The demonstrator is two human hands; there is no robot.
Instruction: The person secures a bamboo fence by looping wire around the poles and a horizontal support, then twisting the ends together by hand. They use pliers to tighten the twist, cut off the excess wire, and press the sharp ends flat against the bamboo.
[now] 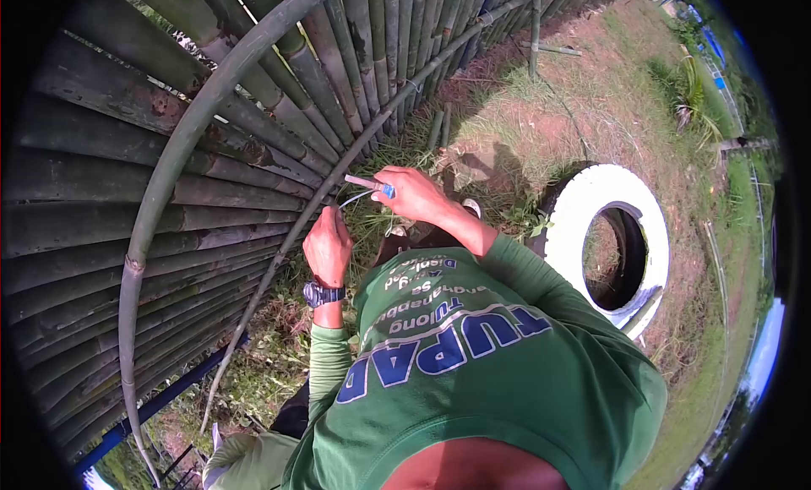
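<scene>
My left hand (328, 247), with a black watch on its wrist, is closed around a thin bamboo rail (291, 236) that runs across a fence of bamboo slats (127, 186). My right hand (412, 194) grips a pair of pliers (370, 184) with a blue-tipped handle, its jaws pointing at the rail. A pale wire (353, 198) curves from the pliers down to my left hand. Both hands are close together at the fence. I wear a green long-sleeved shirt (473, 363) with blue lettering.
A curved bamboo hoop (160, 186) arches over the fence slats. A white-painted tyre (642, 211) stands half-buried in the grass to the right. A blue bar (160, 403) lies low at the fence foot. Grass and bare earth stretch beyond.
</scene>
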